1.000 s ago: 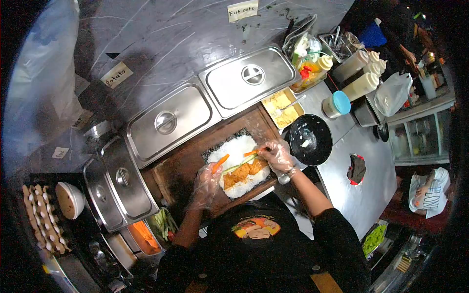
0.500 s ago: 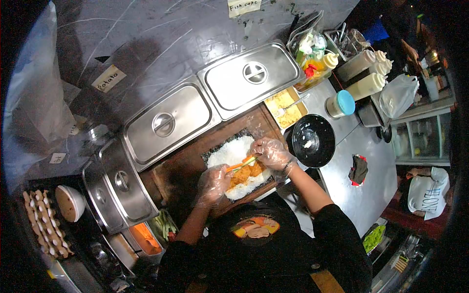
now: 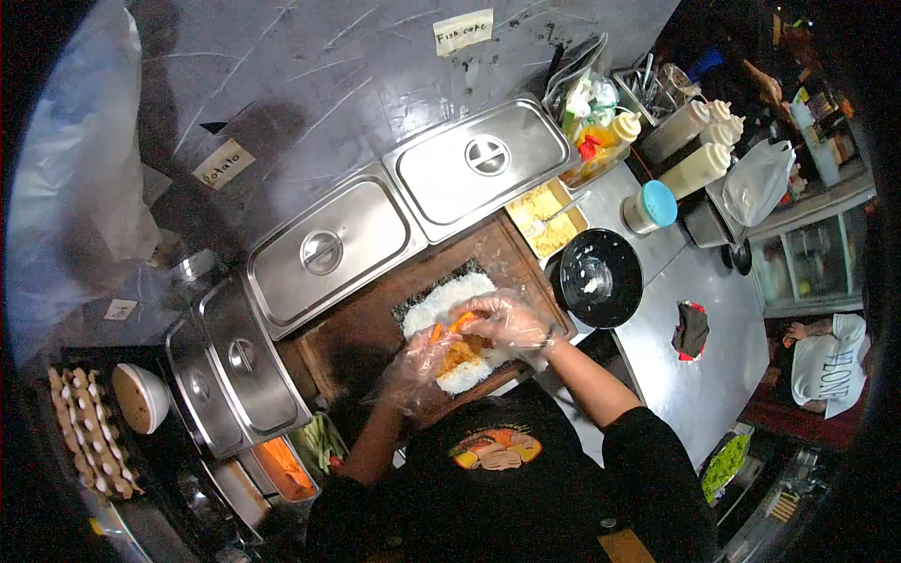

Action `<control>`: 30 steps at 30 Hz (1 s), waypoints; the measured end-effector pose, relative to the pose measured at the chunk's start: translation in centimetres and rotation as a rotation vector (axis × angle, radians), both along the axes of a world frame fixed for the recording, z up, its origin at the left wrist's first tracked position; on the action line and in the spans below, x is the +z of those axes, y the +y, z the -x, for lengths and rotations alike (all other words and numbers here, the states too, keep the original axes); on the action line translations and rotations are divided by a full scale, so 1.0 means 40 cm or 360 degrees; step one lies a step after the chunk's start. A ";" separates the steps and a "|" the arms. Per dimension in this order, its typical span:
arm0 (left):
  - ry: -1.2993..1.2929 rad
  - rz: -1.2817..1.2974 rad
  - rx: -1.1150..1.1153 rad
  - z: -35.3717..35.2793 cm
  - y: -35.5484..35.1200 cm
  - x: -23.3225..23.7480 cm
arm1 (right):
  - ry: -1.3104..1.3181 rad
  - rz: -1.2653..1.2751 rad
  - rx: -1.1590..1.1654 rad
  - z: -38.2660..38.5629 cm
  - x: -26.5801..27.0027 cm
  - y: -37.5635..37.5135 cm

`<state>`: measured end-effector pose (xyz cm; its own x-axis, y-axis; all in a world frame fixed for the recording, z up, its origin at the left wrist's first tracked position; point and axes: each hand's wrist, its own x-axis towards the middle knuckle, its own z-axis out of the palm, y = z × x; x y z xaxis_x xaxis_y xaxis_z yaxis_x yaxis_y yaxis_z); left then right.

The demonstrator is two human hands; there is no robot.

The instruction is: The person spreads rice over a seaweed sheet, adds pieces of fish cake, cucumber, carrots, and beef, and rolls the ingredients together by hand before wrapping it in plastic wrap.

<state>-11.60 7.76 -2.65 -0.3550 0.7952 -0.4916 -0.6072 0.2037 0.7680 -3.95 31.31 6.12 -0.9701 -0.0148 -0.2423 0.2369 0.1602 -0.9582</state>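
On a brown cutting board point(image 3: 347, 352) lies a dark seaweed sheet spread with white rice point(image 3: 453, 298). Golden-brown fried-looking pieces point(image 3: 460, 358) rest across the rice. My left hand point(image 3: 411, 364), in a clear plastic glove, closes on the left end of some orange carrot strips point(image 3: 451, 327) above these pieces. My right hand point(image 3: 507, 324), gloved as well, reaches over the rice with its fingers curled on the same strips. It covers their right part and some of the filling.
Steel lidded pans point(image 3: 333, 249) line the board's far side. A tray of yellow shreds point(image 3: 544, 220) and a black bowl point(image 3: 601, 279) stand right. Carrot point(image 3: 284, 469) and cucumber strips point(image 3: 317, 441) sit in containers at lower left. A person in a white shirt point(image 3: 829, 366) is far right.
My right hand has moved left towards my left hand, over the filling. The green strip seen earlier between the hands is now hidden. The whole view has shifted slightly.
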 end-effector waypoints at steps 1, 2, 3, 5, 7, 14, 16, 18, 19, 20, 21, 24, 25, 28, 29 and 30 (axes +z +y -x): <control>0.0009 -0.0006 0.0001 0.003 0.013 0.044 | -0.0150 0.0174 0.0067 0.007 -0.012 0.004; 0.0034 0.0019 0.0106 -0.003 0.021 0.090 | -0.0147 0.0172 0.0069 0.009 -0.031 0.005; 0.0061 0.0043 0.0214 -0.005 0.027 0.124 | -0.0111 0.0115 -0.0085 0.011 -0.049 0.007; 0.0029 -0.0053 0.0377 -0.004 -0.018 0.068 | -0.0067 0.0057 -0.0230 0.015 -0.082 0.016; -0.0004 -0.0145 0.0536 0.008 -0.042 0.039 | -0.0205 -0.0028 -0.0267 0.023 -0.084 0.018; 0.0039 0.0118 0.0769 0.031 -0.035 0.021 | 0.0283 -0.1012 0.0101 0.031 -0.105 -0.015; 0.0131 0.0197 0.0732 0.036 -0.019 -0.009 | 0.0266 -0.1239 0.0186 0.030 -0.121 -0.022; 0.0693 0.0249 0.0691 0.035 0.004 -0.029 | 0.0307 -0.1284 0.0262 0.030 -0.107 -0.021; 0.0691 0.0247 0.0689 0.037 0.014 -0.030 | 0.0352 -0.1327 0.0341 0.034 -0.094 -0.023; 0.0726 0.0213 0.0635 0.041 0.025 -0.031 | 0.0351 -0.1329 0.0339 0.035 -0.097 -0.023; 0.0763 0.0177 0.0581 0.040 0.037 -0.032 | 0.0341 -0.1395 0.0378 0.038 -0.098 -0.023; 0.0959 0.0377 0.0511 0.023 0.050 -0.004 | 0.0270 -0.1501 0.0470 0.044 -0.089 -0.022; 0.1086 0.0617 0.0332 0.023 0.051 0.013 | 0.0210 -0.1536 0.0528 0.043 -0.082 -0.022; 0.1497 0.0542 0.0241 0.027 0.047 0.006 | 0.0154 -0.1438 0.0428 0.044 -0.104 -0.022; 0.1500 0.0537 0.0236 0.028 0.043 0.003 | 0.0153 -0.1440 0.0421 0.039 -0.108 -0.017; 0.1535 0.0535 0.0192 0.029 0.040 0.004 | 0.0231 -0.1415 0.0398 0.036 -0.085 -0.012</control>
<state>-12.77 9.36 -2.47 -0.7851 0.6020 -0.1457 0.2071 0.4768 0.8542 -5.40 30.84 2.73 -0.9854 -0.0946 -0.1414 -0.0160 0.8790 -0.4765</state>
